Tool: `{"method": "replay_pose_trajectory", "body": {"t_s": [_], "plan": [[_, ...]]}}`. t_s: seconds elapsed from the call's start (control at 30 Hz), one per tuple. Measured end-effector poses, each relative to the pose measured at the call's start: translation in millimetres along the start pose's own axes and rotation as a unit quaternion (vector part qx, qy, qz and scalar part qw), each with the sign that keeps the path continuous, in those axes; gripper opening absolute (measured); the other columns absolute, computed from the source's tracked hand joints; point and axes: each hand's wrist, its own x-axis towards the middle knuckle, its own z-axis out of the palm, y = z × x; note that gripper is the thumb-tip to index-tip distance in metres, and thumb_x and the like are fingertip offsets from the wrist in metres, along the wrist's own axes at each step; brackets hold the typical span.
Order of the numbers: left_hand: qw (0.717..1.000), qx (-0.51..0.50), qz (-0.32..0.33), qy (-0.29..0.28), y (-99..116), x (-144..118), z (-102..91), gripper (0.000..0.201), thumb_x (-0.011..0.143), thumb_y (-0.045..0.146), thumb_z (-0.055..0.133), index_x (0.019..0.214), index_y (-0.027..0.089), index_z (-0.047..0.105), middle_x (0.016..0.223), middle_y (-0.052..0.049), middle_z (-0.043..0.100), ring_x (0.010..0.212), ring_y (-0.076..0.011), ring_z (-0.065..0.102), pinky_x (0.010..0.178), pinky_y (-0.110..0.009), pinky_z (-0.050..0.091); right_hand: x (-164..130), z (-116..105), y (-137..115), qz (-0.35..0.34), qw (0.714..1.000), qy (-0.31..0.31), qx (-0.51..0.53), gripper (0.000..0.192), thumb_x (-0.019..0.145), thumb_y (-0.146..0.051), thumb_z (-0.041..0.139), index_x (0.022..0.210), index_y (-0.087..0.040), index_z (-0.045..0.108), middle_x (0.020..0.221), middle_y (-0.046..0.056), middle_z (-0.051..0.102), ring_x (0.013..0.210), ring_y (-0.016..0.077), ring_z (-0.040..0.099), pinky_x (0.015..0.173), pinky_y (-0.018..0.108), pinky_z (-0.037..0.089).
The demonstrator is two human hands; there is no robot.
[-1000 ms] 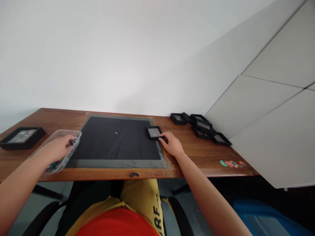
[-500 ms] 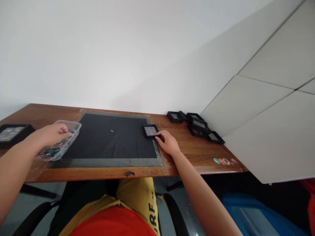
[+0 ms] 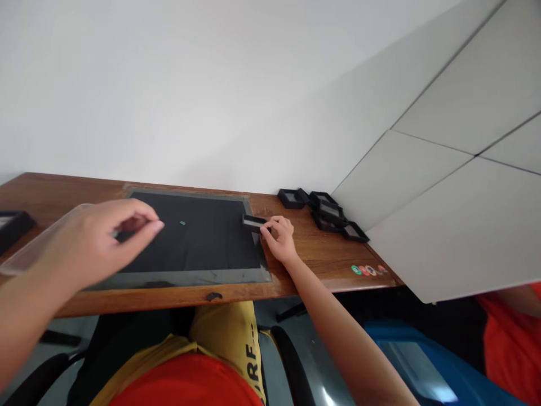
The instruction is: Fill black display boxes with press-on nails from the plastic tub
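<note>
My left hand [image 3: 107, 239] is raised above the left part of the black mat [image 3: 198, 242], thumb and fingertips pressed together. Whatever may be between those tips is too small to make out. Behind this wrist, a clear plastic tub [image 3: 36, 248] shows only part of its wall; its contents are hidden. At the mat's right edge, my right hand [image 3: 279, 237] pinches a small black box frame [image 3: 253, 223] by its near right corner. The frame is tilted, so its pale window looks narrow. A tiny grey piece [image 3: 182, 223] lies on the mat between the hands.
Several black box frames [image 3: 329, 211] lie heaped at the back right by the wall. Another dark frame [image 3: 14, 228] is at the far left. Round stickers [image 3: 363, 270] mark the right front. A small black scrap [image 3: 213, 296] sits on the front edge. A red sleeve [image 3: 513, 349] shows at right.
My left hand has come out of the tub and moved right over the mat, fingertips together. My right hand has tilted the frame up. The view has shifted slightly right.
</note>
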Motion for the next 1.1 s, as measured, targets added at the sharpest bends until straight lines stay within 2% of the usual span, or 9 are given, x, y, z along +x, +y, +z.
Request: {"method": "replay_pose_trajectory", "body": {"t_s": [0.07,0.13,0.27,0.33,0.37,0.47,0.53,0.9,1.1], "plan": [[0.988,-0.068,0.136,0.024,24,11,34.5,0.009,0.094,0.018,0.068,0.089,0.025,0.065,0.079,0.003,0.071,0.072,-0.0152,0.066,0.071,-0.029,0.051,8,10,-11,0.019,0.997,0.012,0.071,0.035,0.084,-0.057,0.073,0.074,-0.024,0.068,0.099,0.009,0.065,0.109,0.0296,0.056,0.112,0.051,0.037],[0.984,-0.091,0.149,0.036,26,22,76.9,0.010,0.094,0.016,0.068,0.093,0.023,0.061,0.081,0.000,0.070,0.077,-0.0169,0.065,0.077,-0.032,0.053,21,25,-25,0.037,0.987,-0.006,0.158,0.044,0.085,-0.066,0.068,0.074,-0.024,0.065,0.094,0.006,0.067,0.099,0.0252,0.060,0.104,0.044,0.045],[0.984,-0.164,-0.011,0.062,-1,37,152.7,0.056,0.082,0.044,0.083,0.127,0.020,0.061,0.124,-0.015,0.073,0.113,-0.0304,0.071,0.096,-0.046,0.058,56,65,-58,0.085,0.950,-0.048,0.296,0.058,0.086,-0.081,0.056,0.072,-0.024,0.058,0.078,0.003,0.061,0.079,0.0191,0.059,0.084,0.036,0.053],[0.970,-0.230,-0.074,0.038,-12,38,173.6,0.055,0.084,0.048,0.081,0.128,0.020,0.064,0.127,-0.014,0.074,0.115,-0.0302,0.072,0.096,-0.046,0.059,69,84,-71,0.110,0.929,-0.074,0.346,0.063,0.086,-0.083,0.056,0.064,-0.025,0.044,0.066,-0.002,0.046,0.068,0.0162,0.052,0.075,0.033,0.052],[0.963,-0.252,-0.090,0.022,-14,36,179.4,0.045,0.087,0.049,0.078,0.120,0.020,0.069,0.120,-0.012,0.077,0.108,-0.0285,0.074,0.094,-0.044,0.060,74,92,-75,0.144,0.892,-0.102,0.417,0.065,0.083,-0.081,0.065,0.061,-0.025,0.039,0.063,-0.004,0.039,0.064,0.0148,0.046,0.072,0.032,0.051],[0.954,-0.278,-0.112,-0.006,-15,31,182.6,0.027,0.092,0.048,0.074,0.095,0.021,0.075,0.098,-0.006,0.080,0.085,-0.0218,0.074,0.081,-0.036,0.060,80,112,-78,0.202,0.804,-0.165,0.535,0.070,0.083,-0.076,0.072,0.057,-0.025,0.032,0.060,-0.006,0.029,0.058,0.0128,0.037,0.064,0.031,0.047],[0.950,-0.287,-0.121,0.001,-13,29,179.0,0.024,0.092,0.046,0.075,0.091,0.022,0.076,0.094,-0.003,0.080,0.078,-0.0189,0.072,0.075,-0.032,0.059,79,119,-76,0.205,0.784,-0.183,0.557,0.072,0.084,-0.078,0.069,0.055,-0.025,0.029,0.059,-0.006,0.026,0.057,0.0131,0.035,0.062,0.031,0.046],[0.973,-0.195,-0.072,0.102,-14,32,172.9,0.015,0.096,0.034,0.070,0.089,0.021,0.071,0.089,-0.004,0.074,0.088,-0.0206,0.071,0.084,-0.035,0.056,56,119,-80,0.121,0.854,-0.175,0.475,0.080,0.086,-0.094,0.049,0.050,-0.026,0.029,0.055,-0.003,0.029,0.059,0.0156,0.036,0.070,0.036,0.046],[0.929,-0.311,-0.183,0.079,-14,28,180.9,0.022,0.090,0.038,0.076,0.102,0.021,0.067,0.080,-0.001,0.069,0.065,-0.0151,0.065,0.059,-0.028,0.053,55,115,-82,0.145,0.832,-0.247,0.475,0.080,0.085,-0.099,0.038,0.052,-0.027,0.029,0.051,-0.005,0.027,0.050,0.0126,0.031,0.055,0.031,0.042]]}}
